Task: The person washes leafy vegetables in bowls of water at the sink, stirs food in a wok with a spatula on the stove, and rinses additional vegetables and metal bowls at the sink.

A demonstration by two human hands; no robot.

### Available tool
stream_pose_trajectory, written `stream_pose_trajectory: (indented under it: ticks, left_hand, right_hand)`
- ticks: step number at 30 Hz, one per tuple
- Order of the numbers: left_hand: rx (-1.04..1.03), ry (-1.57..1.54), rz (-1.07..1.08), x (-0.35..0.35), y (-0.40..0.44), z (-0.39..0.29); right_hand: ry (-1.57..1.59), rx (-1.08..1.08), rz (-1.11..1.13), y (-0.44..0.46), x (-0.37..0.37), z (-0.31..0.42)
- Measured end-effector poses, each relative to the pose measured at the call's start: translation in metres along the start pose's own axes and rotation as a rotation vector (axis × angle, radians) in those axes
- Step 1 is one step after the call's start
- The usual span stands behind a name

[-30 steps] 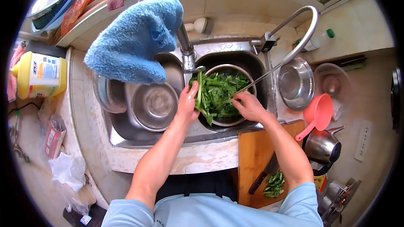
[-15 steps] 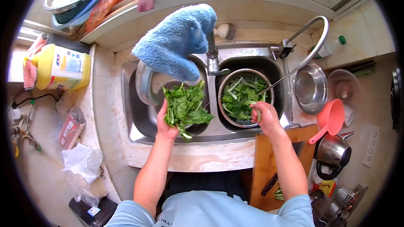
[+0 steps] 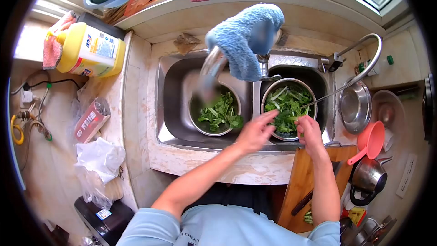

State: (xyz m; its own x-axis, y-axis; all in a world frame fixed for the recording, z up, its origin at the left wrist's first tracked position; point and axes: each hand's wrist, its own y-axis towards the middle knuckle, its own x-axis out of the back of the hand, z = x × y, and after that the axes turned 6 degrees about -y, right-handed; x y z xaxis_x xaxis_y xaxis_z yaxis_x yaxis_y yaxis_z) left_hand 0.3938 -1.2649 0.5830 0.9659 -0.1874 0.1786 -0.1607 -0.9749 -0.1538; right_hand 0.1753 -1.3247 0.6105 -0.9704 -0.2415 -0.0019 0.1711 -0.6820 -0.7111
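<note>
Stainless steel makes up the sink [image 3: 256,107], with two basins and two pots, one in each; the right pot [image 3: 264,104] is crowded with leafy greens [image 3: 284,98], too many to count, and the left pot [image 3: 238,105] bears a smaller heap of greens [image 3: 214,115]; both hands work at the right pot; the left hand [image 3: 257,133] is open and empty, fingers stretched to its near left rim; the right hand [image 3: 309,130] is curled closed, fingertips gripping a piece of the leafy greens; one curved metal tube [image 3: 380,54] slants down, its tip over the right pot; one blue towel [image 3: 248,36] hangs on the tap, hiding most of it, and a blurred shape at the towel's left end is hard to make out; right of the sink are one steel bowl [image 3: 355,107], one pink dipper [image 3: 371,140] and one kettle [image 3: 368,175]; the right forearm covers part of the one cutting board [image 3: 295,177], where a knife [image 3: 301,204] shows only its dark handle clearly, and chopped greens [image 3: 308,217] are partly hidden.
</note>
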Motion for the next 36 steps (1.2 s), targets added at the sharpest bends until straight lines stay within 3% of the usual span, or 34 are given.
stream_pose_trajectory:
  ticks: [2, 5, 9, 11, 13, 16, 19, 21, 23, 24, 25, 28, 32, 36]
  left_hand:
    - [-0.263, 0.039, 0.012, -0.038, 0.025, -0.002]
    - [-0.129, 0.069, 0.199, -0.048, 0.053, -0.015]
    - [-0.233, 0.129, 0.095, -0.049, 0.060, -0.014]
    - [-0.139, -0.014, 0.059, -0.050, 0.059, -0.007]
    - [0.082, -0.303, -0.174, -0.042, 0.056, -0.005]
    - [0.266, -0.337, -0.216, -0.001, 0.042, -0.003]
    - [0.394, -0.336, -0.329, 0.055, 0.017, -0.008]
    - [0.372, -0.146, -0.425, 0.088, 0.000, 0.032]
    - [0.439, 0.184, -0.266, 0.096, -0.013, 0.065]
    - [0.456, 0.374, -0.174, 0.093, -0.018, 0.079]
    - [0.545, 0.377, -0.079, 0.089, -0.021, 0.091]
    - [0.538, 0.285, 0.019, 0.090, -0.027, 0.137]
    - [0.544, 0.286, -0.104, 0.118, -0.039, 0.158]
    - [0.433, 0.712, -0.274, 0.138, -0.041, 0.152]
  right_hand:
    - [-0.258, 0.114, -0.032, -0.003, -0.001, 0.003]
    - [-0.452, 0.588, -0.155, -0.001, 0.001, 0.002]
    - [-0.654, 0.534, -0.239, -0.004, 0.010, 0.003]
    - [-0.193, 0.368, -0.231, -0.002, -0.003, -0.004]
    - [0.499, 0.332, -0.121, 0.010, 0.000, -0.015]
    - [0.472, 0.216, -0.188, 0.022, 0.009, -0.013]
    - [-0.233, 0.200, -0.313, 0.060, 0.037, -0.039]
    - [-0.722, 0.337, -0.428, 0.088, 0.054, -0.063]
    - [-1.107, 0.427, -0.532, 0.091, 0.043, -0.053]
    - [-1.229, 0.356, -0.564, 0.096, 0.036, -0.058]
    - [-1.248, 0.262, -0.481, 0.102, 0.031, -0.063]
    - [-1.224, 0.029, -0.277, 0.108, 0.015, -0.050]
    - [-1.118, 0.281, -0.208, 0.093, 0.014, -0.028]
    - [-1.376, 0.551, -0.299, 0.104, 0.032, -0.035]
